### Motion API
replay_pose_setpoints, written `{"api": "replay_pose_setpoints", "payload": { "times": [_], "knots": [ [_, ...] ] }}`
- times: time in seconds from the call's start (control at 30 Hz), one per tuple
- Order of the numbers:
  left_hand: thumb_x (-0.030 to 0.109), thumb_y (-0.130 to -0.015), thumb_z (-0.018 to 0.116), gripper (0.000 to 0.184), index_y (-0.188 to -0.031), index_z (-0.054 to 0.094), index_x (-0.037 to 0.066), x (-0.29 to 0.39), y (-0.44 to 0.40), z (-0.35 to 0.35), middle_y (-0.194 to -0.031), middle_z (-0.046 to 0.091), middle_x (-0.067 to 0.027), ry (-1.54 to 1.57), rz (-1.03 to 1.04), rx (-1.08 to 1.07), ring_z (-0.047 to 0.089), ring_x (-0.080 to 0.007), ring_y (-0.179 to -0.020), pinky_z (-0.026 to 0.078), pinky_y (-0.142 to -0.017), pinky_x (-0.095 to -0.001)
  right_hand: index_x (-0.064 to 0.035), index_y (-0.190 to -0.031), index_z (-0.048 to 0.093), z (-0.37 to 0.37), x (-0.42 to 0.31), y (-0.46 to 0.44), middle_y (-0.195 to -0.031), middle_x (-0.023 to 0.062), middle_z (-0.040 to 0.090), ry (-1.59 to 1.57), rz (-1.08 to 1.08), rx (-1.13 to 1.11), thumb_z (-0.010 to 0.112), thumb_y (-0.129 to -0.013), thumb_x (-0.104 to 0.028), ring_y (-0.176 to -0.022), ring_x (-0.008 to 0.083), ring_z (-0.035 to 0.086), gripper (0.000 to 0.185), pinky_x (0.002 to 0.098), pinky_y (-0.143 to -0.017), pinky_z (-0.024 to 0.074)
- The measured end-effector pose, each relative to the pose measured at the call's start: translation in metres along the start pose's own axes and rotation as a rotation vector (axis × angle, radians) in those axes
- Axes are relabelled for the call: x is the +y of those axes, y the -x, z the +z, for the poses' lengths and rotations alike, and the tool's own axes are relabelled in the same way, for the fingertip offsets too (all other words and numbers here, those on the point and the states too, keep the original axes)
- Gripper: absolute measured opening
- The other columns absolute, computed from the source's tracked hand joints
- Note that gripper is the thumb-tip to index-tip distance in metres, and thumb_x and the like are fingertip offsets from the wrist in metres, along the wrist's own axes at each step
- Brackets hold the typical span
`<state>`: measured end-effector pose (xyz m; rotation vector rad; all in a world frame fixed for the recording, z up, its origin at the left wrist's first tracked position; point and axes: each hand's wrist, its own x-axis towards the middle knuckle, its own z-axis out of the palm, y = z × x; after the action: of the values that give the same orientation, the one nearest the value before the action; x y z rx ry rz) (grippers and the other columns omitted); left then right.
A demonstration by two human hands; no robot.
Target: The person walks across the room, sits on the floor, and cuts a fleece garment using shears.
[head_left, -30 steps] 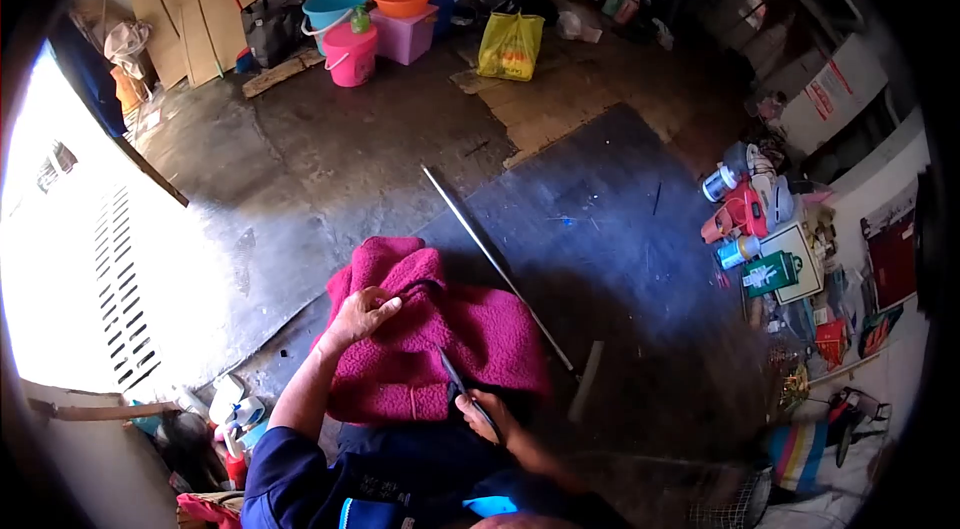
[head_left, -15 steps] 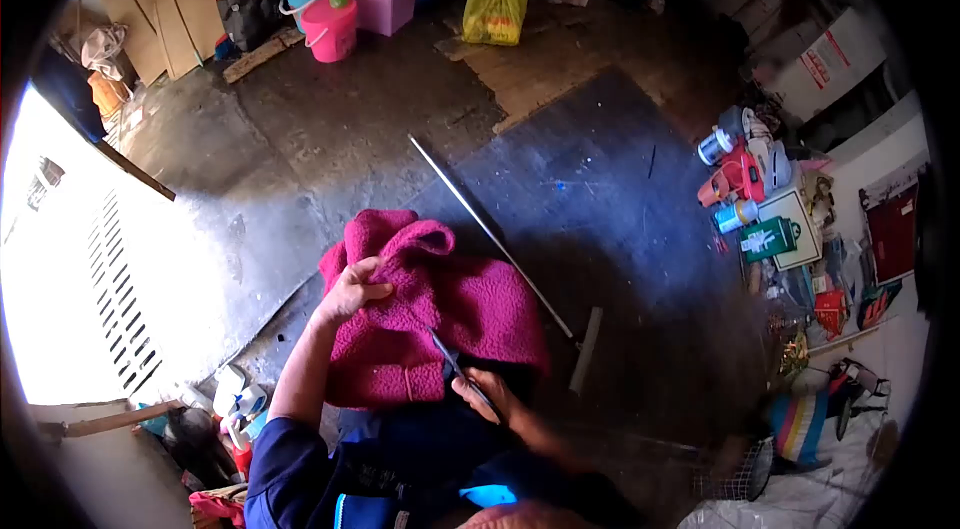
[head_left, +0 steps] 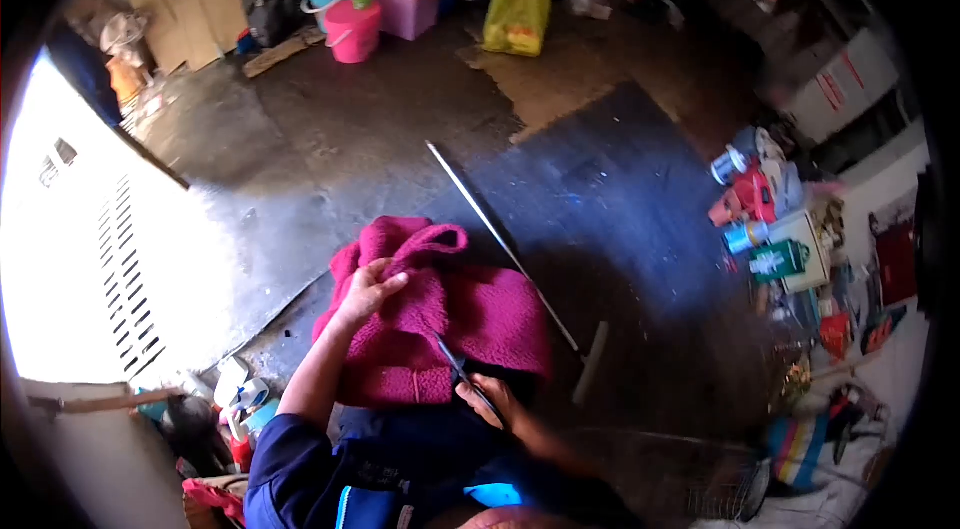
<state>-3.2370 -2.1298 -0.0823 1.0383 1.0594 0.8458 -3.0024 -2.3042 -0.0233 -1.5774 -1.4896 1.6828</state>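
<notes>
A thick, fuzzy pink fleece garment (head_left: 480, 314) lies bunched over my lap, with a looped fold standing up at its far side. My left hand (head_left: 370, 291) grips the fleece on its left part, fingers and thumb pinching the cloth. In my right hand (head_left: 490, 397), near the lower edge of the fleece, is a pair of dark scissors (head_left: 452, 359), the blades pointing up and left against the pink cloth. Part of the handles is hidden by my fingers. Dark cloth shows beside the blades.
On the floor ahead lies a long-handled pole with a crossbar (head_left: 500, 239). Farther off stand a pink bucket (head_left: 353, 32), a purple bin (head_left: 410, 14) and a yellow bag (head_left: 517, 22). Bottles and a green container (head_left: 778, 261) crowd the right wall. Bright light enters at left.
The whole view has shifted slightly, so the room sits a little lower and farther right. My hands keep their hold on the fleece and scissors, with little visible movement.
</notes>
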Motion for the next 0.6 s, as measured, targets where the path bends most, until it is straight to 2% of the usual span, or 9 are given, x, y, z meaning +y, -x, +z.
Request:
{"api": "replay_pose_setpoints", "payload": {
  "times": [0.07, 0.13, 0.17, 0.2, 0.27, 0.33, 0.43, 0.5, 0.6],
  "knots": [
    [0.029, -0.079, 0.069, 0.062, -0.124, 0.044, -0.004, -0.004, -0.008, -0.008, -0.116, 0.056, -0.0159, -0.326, 0.037, 0.016, 0.054, -0.0241, -0.107, 0.043, -0.091, -0.0342, -0.0024, -0.078, 0.053, -0.001, -0.012, 0.001, -0.063, 0.0060, 0.051, -0.130, 0.001, 0.022, 0.054, -0.088, -0.026, -0.061, 0.0135, 0.048, 0.026, 0.0321, -0.058, 0.0402],
    [0.029, -0.076, 0.070, 0.070, -0.128, 0.038, -0.004, 0.017, -0.011, -0.006, -0.117, 0.054, -0.0213, -0.858, 0.336, -0.051, 0.053, -0.0316, -0.109, 0.042, -0.092, -0.0373, -0.0024, -0.082, 0.055, -0.005, -0.010, 0.009, -0.066, 0.0080, 0.052, 0.044, -0.118, 0.073, 0.053, -0.089, -0.029, -0.063, 0.0149, 0.049, 0.028, 0.0319, -0.060, 0.0419],
    [0.027, -0.074, 0.070, 0.073, -0.130, 0.034, -0.002, 0.041, -0.011, 0.002, -0.114, 0.054, -0.0229, -0.862, 0.478, -0.069, 0.052, -0.0349, -0.108, 0.043, -0.092, -0.0388, -0.0024, -0.083, 0.055, -0.005, -0.004, 0.014, -0.066, 0.0091, 0.052, 0.109, -0.196, 0.109, 0.053, -0.089, -0.033, -0.063, 0.0157, 0.049, 0.031, 0.0322, -0.060, 0.0421],
    [0.025, -0.074, 0.071, 0.072, -0.131, 0.034, 0.001, 0.067, -0.021, 0.003, -0.112, 0.055, -0.0221, -0.879, 0.623, -0.084, 0.054, -0.0342, -0.105, 0.045, -0.088, -0.0387, -0.0023, -0.081, 0.055, -0.007, 0.003, 0.001, -0.066, 0.0096, 0.051, 0.119, -0.042, -0.024, 0.053, -0.089, -0.035, -0.062, 0.0163, 0.049, 0.034, 0.0325, -0.059, 0.0418],
    [0.010, -0.072, 0.072, 0.068, -0.130, 0.037, 0.005, 0.123, -0.025, 0.012, -0.099, 0.061, -0.0121, -0.754, 0.588, 0.123, 0.057, -0.0240, -0.097, 0.044, -0.086, -0.0360, -0.0021, -0.079, 0.054, -0.009, -0.007, 0.001, -0.064, 0.0098, 0.050, 0.086, -0.107, -0.007, 0.052, -0.088, -0.037, -0.060, 0.0168, 0.048, 0.036, 0.0331, -0.058, 0.0411],
    [0.011, -0.077, 0.069, 0.048, -0.119, 0.048, 0.004, 0.177, -0.025, 0.021, -0.093, 0.061, -0.0146, -0.660, 0.749, 0.274, 0.059, -0.0221, -0.085, 0.049, -0.075, -0.0339, -0.0019, -0.077, 0.052, -0.008, -0.004, 0.006, -0.063, 0.0101, 0.049, 0.036, -0.149, 0.022, 0.052, -0.088, -0.039, -0.059, 0.0174, 0.047, 0.038, 0.0336, -0.057, 0.0404],
    [0.012, -0.080, 0.066, 0.028, -0.104, 0.056, 0.001, 0.176, -0.012, 0.025, -0.086, 0.061, -0.0123, -0.590, 0.731, 0.284, 0.059, -0.0174, -0.080, 0.048, -0.072, -0.0300, -0.0013, -0.079, 0.053, -0.008, 0.005, 0.003, -0.064, 0.0102, 0.050, -0.005, -0.089, 0.004, 0.051, -0.089, -0.040, -0.060, 0.0179, 0.048, 0.040, 0.0335, -0.057, 0.0406],
    [0.019, -0.082, 0.066, 0.022, -0.093, 0.058, 0.001, 0.152, 0.019, 0.043, -0.077, 0.061, -0.0097, -0.629, 0.495, 0.078, 0.059, -0.0155, -0.074, 0.048, -0.068, -0.0279, -0.0019, -0.079, 0.053, -0.004, 0.005, 0.006, -0.063, 0.0087, 0.049, -0.084, -0.007, 0.073, 0.050, -0.089, -0.039, -0.060, 0.0174, 0.048, 0.039, 0.0335, -0.057, 0.0404],
    [0.022, -0.078, 0.068, 0.034, -0.101, 0.057, 0.000, 0.098, 0.057, 0.056, -0.090, 0.060, -0.0142, -0.810, 0.481, -0.401, 0.060, -0.0301, -0.086, 0.047, -0.078, -0.0361, -0.0030, -0.082, 0.055, -0.005, -0.004, 0.006, -0.069, 0.0075, 0.055, -0.177, 0.034, 0.081, 0.050, -0.089, -0.028, -0.064, 0.0154, 0.050, 0.026, 0.0314, -0.060, 0.0412]
  ]
}}
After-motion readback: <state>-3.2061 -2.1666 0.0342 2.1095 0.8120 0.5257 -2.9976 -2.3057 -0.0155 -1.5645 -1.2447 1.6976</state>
